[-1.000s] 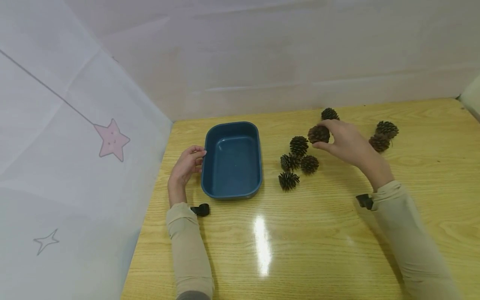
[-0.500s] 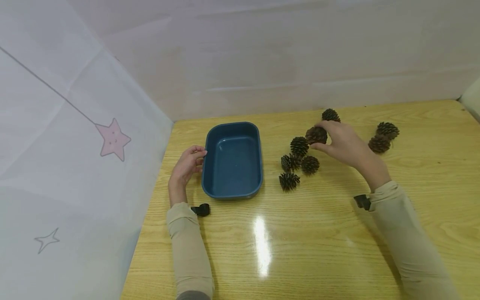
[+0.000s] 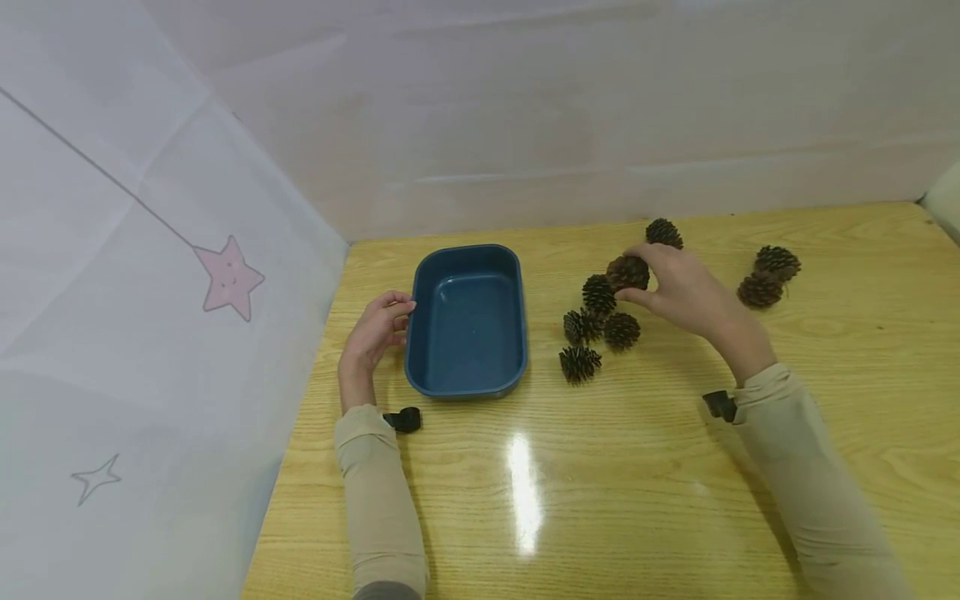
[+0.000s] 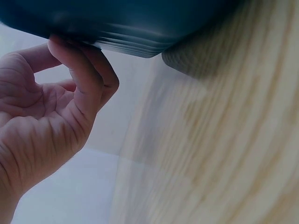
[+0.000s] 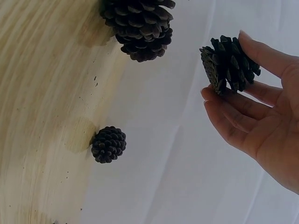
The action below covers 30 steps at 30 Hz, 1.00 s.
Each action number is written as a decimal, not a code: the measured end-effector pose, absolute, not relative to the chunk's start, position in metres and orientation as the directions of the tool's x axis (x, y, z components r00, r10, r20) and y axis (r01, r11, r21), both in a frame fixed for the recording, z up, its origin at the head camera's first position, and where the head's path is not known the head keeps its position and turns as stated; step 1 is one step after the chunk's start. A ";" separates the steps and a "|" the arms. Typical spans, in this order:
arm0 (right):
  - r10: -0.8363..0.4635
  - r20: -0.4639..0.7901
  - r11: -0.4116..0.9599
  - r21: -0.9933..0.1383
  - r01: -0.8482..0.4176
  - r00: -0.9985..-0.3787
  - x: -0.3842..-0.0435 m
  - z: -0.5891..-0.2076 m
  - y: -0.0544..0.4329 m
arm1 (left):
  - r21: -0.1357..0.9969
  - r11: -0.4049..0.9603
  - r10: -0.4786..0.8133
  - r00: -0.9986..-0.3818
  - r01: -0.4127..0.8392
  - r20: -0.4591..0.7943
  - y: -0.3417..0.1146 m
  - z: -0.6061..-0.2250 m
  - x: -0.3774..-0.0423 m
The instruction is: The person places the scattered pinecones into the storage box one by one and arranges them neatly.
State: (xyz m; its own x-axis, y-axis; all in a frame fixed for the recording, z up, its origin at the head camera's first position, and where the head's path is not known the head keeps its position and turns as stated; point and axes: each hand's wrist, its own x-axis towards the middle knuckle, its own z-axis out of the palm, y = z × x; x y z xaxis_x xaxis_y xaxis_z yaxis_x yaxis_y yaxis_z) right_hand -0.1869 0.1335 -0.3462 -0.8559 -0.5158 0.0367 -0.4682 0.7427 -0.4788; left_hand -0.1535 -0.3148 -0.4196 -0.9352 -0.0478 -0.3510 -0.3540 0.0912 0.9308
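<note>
Sleeves (image 3: 378, 500): beige, one either side of the blue tray (image 3: 474, 333), nearer than it.
Black wrist pieces (image 3: 403, 419): one per cuff; left one just short of the tray's near left corner.
Table (image 3: 600, 500): yellow wood grain under the tray; streak of glare on its near side.
Left hand (image 3: 371, 333): at the tray's left side, fingers bent, holding the rim.
Loose cones (image 3: 580, 364): brown, bunched right of the tray; exact count unclear where they crowd.
Right hand (image 3: 690, 287): well right of the tray, thumb and fingers parted just enough to pinch one cone.
Held cone (image 3: 627, 273): right of the tray, level with its far half; contact with the bunch, cannot tell.
Right pair (image 3: 760, 289): two cones together, farthest right of the tray.
Far cone (image 3: 663, 233): right of the tray, slightly past its far rim.
Pink star (image 3: 231, 277): on pale sheeting, left of the tray.
</note>
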 end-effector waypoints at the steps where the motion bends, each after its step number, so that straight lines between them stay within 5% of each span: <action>1: -0.516 0.037 0.741 -0.481 -0.468 -0.856 -0.187 -0.346 0.133 | 0.930 0.091 -0.049 -0.935 -0.355 -0.352 -0.315 -0.419 -0.153; 30: -0.534 0.094 0.714 -0.482 -0.508 -0.840 -0.184 -0.349 0.123 | 0.931 0.092 -0.043 -0.936 -0.353 -0.351 -0.316 -0.421 -0.154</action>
